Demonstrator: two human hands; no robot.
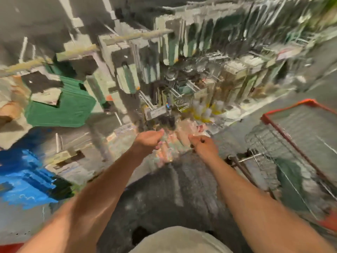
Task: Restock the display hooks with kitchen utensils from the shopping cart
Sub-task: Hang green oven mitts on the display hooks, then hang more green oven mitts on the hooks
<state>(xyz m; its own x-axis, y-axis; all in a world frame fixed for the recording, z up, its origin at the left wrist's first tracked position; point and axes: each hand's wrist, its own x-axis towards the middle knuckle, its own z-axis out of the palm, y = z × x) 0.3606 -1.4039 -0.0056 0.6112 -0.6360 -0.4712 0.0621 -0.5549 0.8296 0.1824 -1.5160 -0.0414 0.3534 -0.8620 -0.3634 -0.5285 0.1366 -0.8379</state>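
The frame is heavily blurred. Both my arms reach forward to a clear packet of pastel-coloured utensils [170, 146] low on the display. My left hand [148, 139] grips the packet's left side with curled fingers. My right hand [202, 145] is curled at the packet's right side and seems to hold it. Display hooks [184, 89] with hanging packets of utensils fill the rack above the hands. The red-rimmed wire shopping cart [284, 143] stands to my right; I cannot make out what lies in it.
Green packets [62, 108] hang at the left of the rack, blue goods [27, 181] lie lower left. Yellow-and-white items [204, 110] hang just above the hands. Dark floor [173, 194] lies between me and the shelf.
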